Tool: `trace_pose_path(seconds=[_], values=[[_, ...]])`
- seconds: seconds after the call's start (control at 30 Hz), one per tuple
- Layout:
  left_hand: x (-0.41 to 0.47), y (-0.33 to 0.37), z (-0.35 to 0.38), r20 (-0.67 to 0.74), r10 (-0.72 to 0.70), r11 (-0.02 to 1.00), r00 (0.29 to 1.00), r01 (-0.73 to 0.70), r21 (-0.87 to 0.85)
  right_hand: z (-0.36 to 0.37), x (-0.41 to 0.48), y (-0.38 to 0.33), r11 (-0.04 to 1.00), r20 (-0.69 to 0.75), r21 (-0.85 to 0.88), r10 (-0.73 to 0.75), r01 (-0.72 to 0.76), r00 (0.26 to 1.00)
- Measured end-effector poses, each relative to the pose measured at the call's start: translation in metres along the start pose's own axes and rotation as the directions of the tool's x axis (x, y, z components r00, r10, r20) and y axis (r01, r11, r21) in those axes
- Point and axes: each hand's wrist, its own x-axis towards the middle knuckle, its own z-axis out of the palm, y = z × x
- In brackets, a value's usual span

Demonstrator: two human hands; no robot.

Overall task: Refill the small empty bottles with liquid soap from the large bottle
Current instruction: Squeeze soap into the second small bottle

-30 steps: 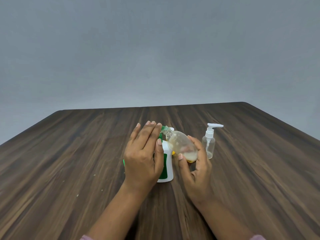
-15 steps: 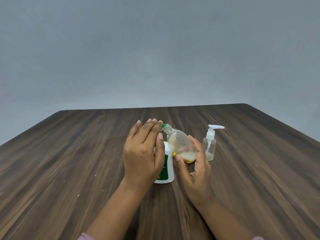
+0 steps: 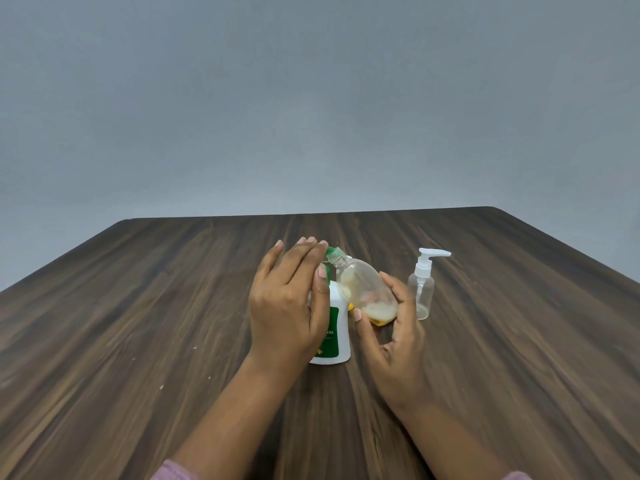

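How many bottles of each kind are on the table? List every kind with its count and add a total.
white bottle with green label: 1
clear tilted bottle, a little yellowish liquid inside, held by the right hand: 1
clear pump bottle, standing upright: 1
Total: 3 bottles

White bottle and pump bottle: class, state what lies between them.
The head view shows a tilted clear bottle with a little yellowish soap in it, held by the right hand, between the white bottle and the pump bottle.
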Motion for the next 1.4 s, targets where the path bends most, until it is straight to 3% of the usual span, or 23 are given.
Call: trace_pose_path(seconds=[0.83, 1.2, 1.4], values=[[0.009, -0.003, 0.002, -0.042, 0.053, 0.998, 0.998, -0.051, 0.047, 0.004, -0.004, -0.001, 0.998, -0.002, 0.056, 0.016, -0.016, 1.000], [-0.004, -0.002, 0.004, -0.043, 0.018, 0.999, 0.999, -0.017, 0.029, 0.001, -0.003, 0.002, 0.999, -0.019, -0.029, -0.025, 0.025, 1.000], [0.006, 0.001, 0.000, -0.047, 0.015, 1.000, 0.999, -0.013, 0.028, 0.002, -0.004, 0.000, 1.000, 0.001, 0.028, 0.002, -0.002, 1.000]])
